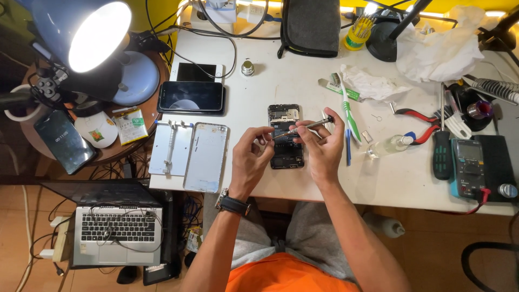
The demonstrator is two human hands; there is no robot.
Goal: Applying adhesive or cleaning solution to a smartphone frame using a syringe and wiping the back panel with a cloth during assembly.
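Near the front middle of the white tabletop [303, 86], an opened phone [285, 136] is lying face down with its back cover off, dark insides showing. Both hands are working just above its lower half. Right hand [323, 146] is pinching a slim metal screwdriver [305, 127] between thumb and fingers, tip pointing left over the phone. Left hand [250, 154] is curling in with thumb and forefinger pressed close by the tool's tip; whether something tiny is sitting between them, cannot tell. A dark watch [233, 204] is wrapping that wrist.

Right of the phone, a green-and-white toothbrush [347, 111] is lying lengthwise, with a small clear bottle [388, 146] beyond it, then a black-handled screwdriver [442, 154] and a multimeter [469, 167]. Left of the phone, a silver back cover [206, 157] and a metal holding jig [170, 147] are resting side by side; behind those, two dark-screened phones [191, 96] are stacking up. Far left of the phone, a lit desk lamp [97, 38] is glaring; a laptop [116, 227] is sitting below the tabletop's edge.
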